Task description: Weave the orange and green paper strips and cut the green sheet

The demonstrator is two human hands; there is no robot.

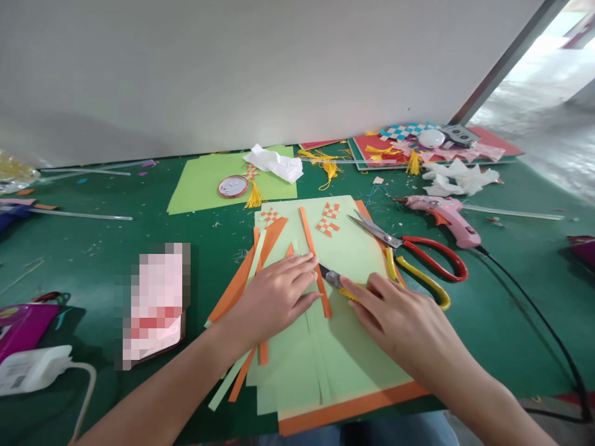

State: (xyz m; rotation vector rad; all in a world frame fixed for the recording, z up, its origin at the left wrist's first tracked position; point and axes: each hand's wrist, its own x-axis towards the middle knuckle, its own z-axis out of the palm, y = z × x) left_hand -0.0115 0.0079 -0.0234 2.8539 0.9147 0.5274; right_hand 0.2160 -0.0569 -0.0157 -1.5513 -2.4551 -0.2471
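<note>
My left hand (282, 288) lies over the light green paper sheets (367, 347), its fingertips pressing on an orange paper strip (307, 230). In my right hand (395, 310) is a yellow craft knife (331, 276), its blade touching the strip beside my left fingertips. Small orange-and-white checkered pieces (328, 227) rest on the sheets above the knife. Orange and green strips (242, 375) stick out beneath my left forearm. Scissors with red and yellow handles (434, 257) lie to the right of my right hand.
A pink glue gun (446, 217) with a black cable lies at the right. The phone (158, 303) is at the left, near a white charger (35, 370). Behind are lime paper (195, 179), white tissue (276, 163), a round lid (233, 186) and yellow tassels (330, 168).
</note>
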